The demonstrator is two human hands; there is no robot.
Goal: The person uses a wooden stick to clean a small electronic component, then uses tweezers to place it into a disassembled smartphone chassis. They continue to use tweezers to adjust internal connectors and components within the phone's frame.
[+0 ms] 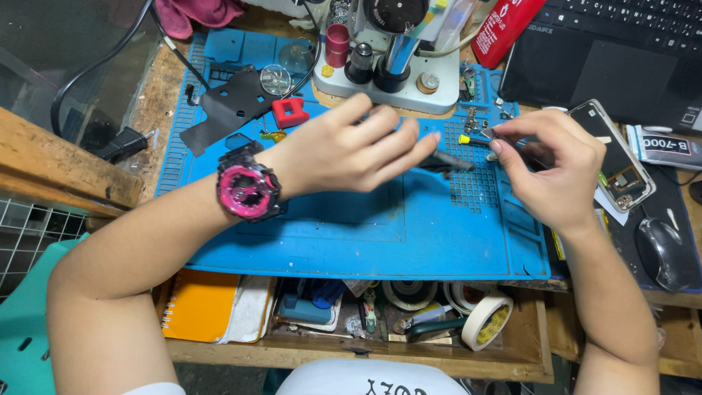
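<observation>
The left hand [358,150] is gripping a dark tool [447,162]; the right hand [548,172] is pinching a tiny part [488,134] over the mat [365,219]. A slip could be dropping it into the grid.

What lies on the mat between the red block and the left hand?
In the head view, bare blue mat only: nothing lies between the red block and the left hand; a small yellow piece sits just left of that gap.

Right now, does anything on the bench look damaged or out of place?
Yes: an opened phone lies by the right hand with its insides exposed, half off the blue mat. Below, the drawer hangs open, a masking tape roll tilted at its edge.
</observation>
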